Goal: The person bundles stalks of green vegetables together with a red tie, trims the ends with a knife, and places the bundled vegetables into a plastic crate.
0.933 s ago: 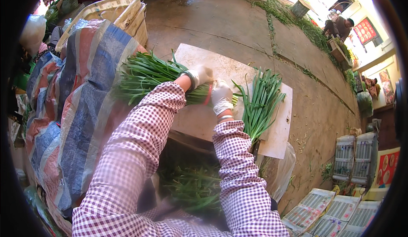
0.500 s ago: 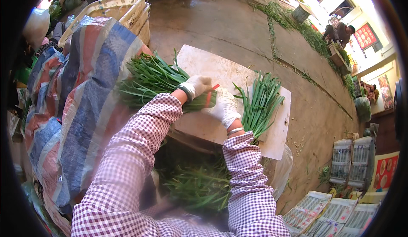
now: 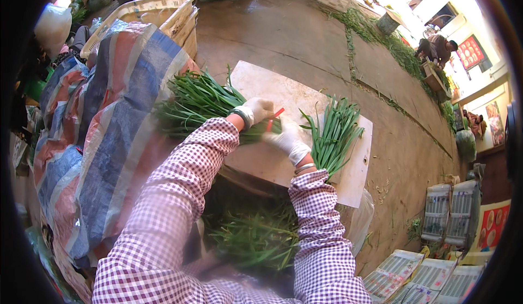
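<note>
On a pale board [image 3: 357,157], both my hands, in white gloves, are at a bundle of long green leafy stems [image 3: 201,99] lying toward the left. My left hand [image 3: 257,109] has its fingers curled over the bundle's stem end. My right hand [image 3: 284,139], slightly blurred, grips the same end from nearer me, fingers partly hidden. A red strip [image 3: 277,113] runs round the stems between my hands, one end sticking up. A second leafy bundle [image 3: 335,135] lies on the board's right side, its lower end near my right sleeve.
A striped woven sheet [image 3: 114,140] covers things on the left, before stacked plastic crates [image 3: 174,7]. Leaves [image 3: 245,233] are heaped below the board. Plastic crates [image 3: 447,211] stand at right. Across the concrete floor, a person [image 3: 436,50] bends among strewn greens [image 3: 370,29].
My right hand has moved down toward me along the red strip, whose end now sticks up above it. The whole view has shifted slightly, with the board lower in the picture.
</note>
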The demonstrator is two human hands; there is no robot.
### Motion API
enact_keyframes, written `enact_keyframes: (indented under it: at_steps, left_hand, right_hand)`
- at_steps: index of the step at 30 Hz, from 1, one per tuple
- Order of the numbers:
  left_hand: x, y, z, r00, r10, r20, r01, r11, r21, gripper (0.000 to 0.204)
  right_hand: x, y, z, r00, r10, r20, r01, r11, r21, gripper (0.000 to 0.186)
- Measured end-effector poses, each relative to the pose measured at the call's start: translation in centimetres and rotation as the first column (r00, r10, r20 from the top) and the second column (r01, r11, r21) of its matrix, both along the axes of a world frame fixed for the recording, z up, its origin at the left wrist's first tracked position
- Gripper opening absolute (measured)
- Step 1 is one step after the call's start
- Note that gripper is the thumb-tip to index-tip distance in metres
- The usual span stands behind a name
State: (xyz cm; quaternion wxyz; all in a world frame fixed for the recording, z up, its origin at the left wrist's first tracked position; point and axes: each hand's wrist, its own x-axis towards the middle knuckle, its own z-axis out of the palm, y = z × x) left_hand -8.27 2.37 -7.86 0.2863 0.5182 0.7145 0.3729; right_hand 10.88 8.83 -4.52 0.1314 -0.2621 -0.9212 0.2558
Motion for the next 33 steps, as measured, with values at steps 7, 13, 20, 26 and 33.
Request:
enact_keyframes:
  at_steps: [7,13,20,26,33]
  left_hand:
    - [-0.7,0.9,-1.1,0.995,0.011,0.094,-0.009,1.0,-0.019,0.017]
    - [-2.2,2.0,-1.6,0.992,-0.071,0.109,0.081,0.992,-0.092,0.018]
    - [-3.2,3.4,-1.3,0.984,-0.159,-0.077,0.14,0.968,-0.21,0.027]
    - [-3.2,5.9,0.6,0.949,-0.263,-0.177,0.201,0.93,-0.307,0.032]
    - [-2.2,4.0,-0.3,0.971,-0.194,-0.142,0.168,0.97,-0.177,0.023]
  right_hand:
    - [-1.8,1.7,-0.1,0.939,-0.265,-0.219,0.218,0.952,-0.216,0.019]
    - [-2.7,1.1,-0.3,0.955,-0.066,-0.289,0.052,0.997,-0.055,0.017]
    - [-3.4,1.0,-1.1,0.907,0.157,-0.391,-0.071,0.972,0.224,0.004]
    - [-4.1,2.3,-1.6,0.916,0.277,-0.29,-0.172,0.925,0.339,0.005]
    - [-3.0,0.8,-2.3,0.93,0.252,-0.267,-0.139,0.914,0.381,0.005]
